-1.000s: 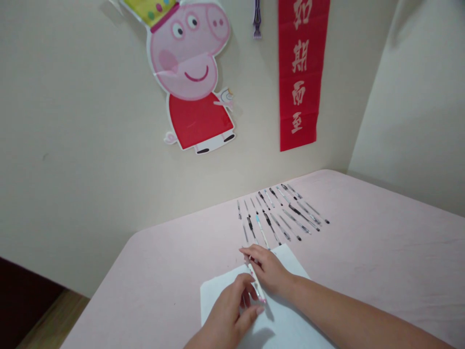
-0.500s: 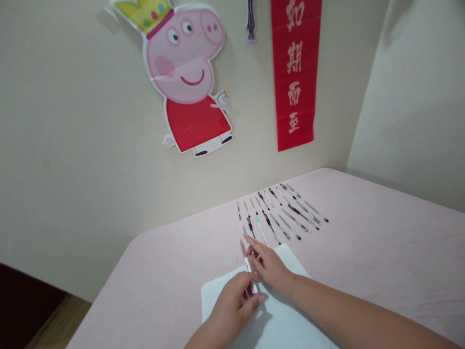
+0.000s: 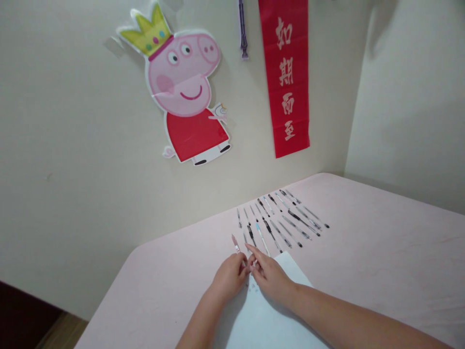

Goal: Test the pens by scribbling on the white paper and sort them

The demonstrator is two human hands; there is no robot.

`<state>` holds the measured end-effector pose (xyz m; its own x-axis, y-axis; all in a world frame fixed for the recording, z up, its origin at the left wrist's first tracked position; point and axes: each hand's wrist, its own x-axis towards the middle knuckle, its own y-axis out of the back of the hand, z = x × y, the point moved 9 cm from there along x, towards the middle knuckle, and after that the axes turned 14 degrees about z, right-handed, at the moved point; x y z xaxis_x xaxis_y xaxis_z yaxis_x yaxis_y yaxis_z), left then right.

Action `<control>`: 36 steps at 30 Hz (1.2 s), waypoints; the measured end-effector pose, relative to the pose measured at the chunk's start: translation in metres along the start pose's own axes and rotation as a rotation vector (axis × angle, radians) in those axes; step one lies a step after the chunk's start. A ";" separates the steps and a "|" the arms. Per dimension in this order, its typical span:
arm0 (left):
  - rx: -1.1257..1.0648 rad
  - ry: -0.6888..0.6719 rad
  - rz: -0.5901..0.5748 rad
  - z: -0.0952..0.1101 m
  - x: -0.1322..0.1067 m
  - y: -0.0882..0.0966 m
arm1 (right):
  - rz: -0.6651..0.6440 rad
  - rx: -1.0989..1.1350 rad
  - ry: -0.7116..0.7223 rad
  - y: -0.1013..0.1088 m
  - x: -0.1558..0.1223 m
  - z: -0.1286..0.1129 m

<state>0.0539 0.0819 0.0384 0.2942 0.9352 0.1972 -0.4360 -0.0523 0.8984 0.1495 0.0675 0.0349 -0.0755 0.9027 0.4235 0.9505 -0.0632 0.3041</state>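
Note:
A pink and white pen (image 3: 235, 243) slants up and away from my left hand (image 3: 229, 277), which is closed around its lower part. My right hand (image 3: 271, 277) meets the left at the fingertips. Its index finger stretches forward while its thumb and other fingers are curled together; what they hold is hidden. Both hands are over a white sheet (image 3: 279, 315) with a few small coloured marks (image 3: 252, 288) just below the fingers. Past my right fingertips lies a row of pens, among them a black-capped pen (image 3: 251, 235) and a light blue and white pen (image 3: 262, 237).
A second row of thinner pens (image 3: 263, 207) lies farther back by the wall, on the pink tabletop (image 3: 163, 291). A cartoon pig cutout (image 3: 192, 131) and a red banner (image 3: 286, 97) hang on the wall behind.
The pink and white pen has shifted left with my left hand, which has moved forward. My hands have come together at the fingertips. Coloured marks on the sheet now show. The view has tilted slightly up.

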 end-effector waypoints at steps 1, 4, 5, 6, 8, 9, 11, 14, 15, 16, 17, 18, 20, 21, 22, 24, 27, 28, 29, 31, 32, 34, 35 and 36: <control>0.014 -0.007 0.007 0.002 0.000 -0.001 | -0.002 -0.002 0.009 0.000 0.000 -0.001; 0.051 -0.014 0.033 0.002 -0.002 -0.002 | -0.003 -0.009 0.033 -0.001 -0.001 -0.001; 0.062 -0.014 0.036 0.002 -0.002 -0.003 | -0.004 -0.008 0.037 -0.002 -0.001 -0.001; 0.071 -0.014 0.038 0.001 -0.002 -0.003 | -0.006 -0.007 0.039 -0.002 -0.001 -0.001; 0.082 -0.021 0.041 0.001 -0.003 -0.004 | -0.014 -0.004 0.041 -0.003 -0.002 -0.001; 0.082 -0.028 0.045 0.002 -0.004 -0.004 | -0.020 -0.002 0.041 -0.003 -0.002 -0.001; 0.066 -0.042 0.061 0.002 -0.005 -0.003 | -0.023 -0.004 0.040 -0.002 -0.002 -0.003; -0.010 -0.025 0.099 -0.004 -0.007 0.000 | -0.014 -0.012 0.089 0.000 -0.002 -0.010; -0.040 -0.005 0.112 -0.007 -0.008 0.000 | -0.021 -0.026 0.117 0.000 -0.002 -0.013; -0.069 0.020 0.128 -0.012 -0.008 0.001 | -0.034 -0.050 0.146 -0.001 -0.003 -0.016; -0.096 0.050 0.144 -0.016 -0.008 0.002 | -0.057 -0.078 0.175 -0.003 -0.005 -0.019; -0.122 0.077 0.159 -0.021 -0.008 0.003 | -0.086 -0.107 0.200 -0.005 -0.007 -0.021; -0.169 0.115 0.183 -0.027 -0.008 0.003 | -0.144 -0.146 0.240 -0.011 -0.011 -0.024; -0.184 0.124 0.194 -0.030 -0.007 0.003 | -0.164 -0.152 0.256 -0.013 -0.013 -0.025; -0.188 0.127 0.203 -0.031 -0.007 0.003 | -0.181 -0.154 0.267 -0.014 -0.015 -0.026; -0.170 0.118 0.219 -0.032 -0.007 0.002 | -0.199 -0.160 0.273 -0.016 -0.017 -0.026; -0.129 0.101 0.231 -0.033 -0.007 0.002 | -0.206 -0.178 0.268 -0.018 -0.018 -0.025; -0.122 0.098 0.231 -0.033 -0.007 0.002 | -0.207 -0.184 0.264 -0.018 -0.018 -0.025; -0.117 0.096 0.231 -0.033 -0.007 0.002 | -0.210 -0.189 0.261 -0.018 -0.018 -0.024; -0.110 0.096 0.228 -0.033 -0.007 0.002 | -0.221 -0.195 0.253 -0.019 -0.018 -0.023; -0.108 0.096 0.226 -0.033 -0.007 0.002 | -0.227 -0.199 0.248 -0.019 -0.018 -0.022; -0.107 0.092 0.227 -0.033 -0.007 0.001 | -0.239 -0.209 0.239 -0.020 -0.018 -0.021; -0.108 0.088 0.228 -0.032 -0.007 0.001 | -0.244 -0.213 0.237 -0.021 -0.018 -0.020; -0.108 0.084 0.230 -0.032 -0.007 0.001 | -0.246 -0.217 0.237 -0.021 -0.018 -0.020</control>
<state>0.0243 0.0869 0.0257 0.1071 0.9292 0.3536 -0.5726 -0.2331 0.7860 0.1250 0.0444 0.0377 -0.3843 0.7805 0.4930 0.8117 0.0314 0.5832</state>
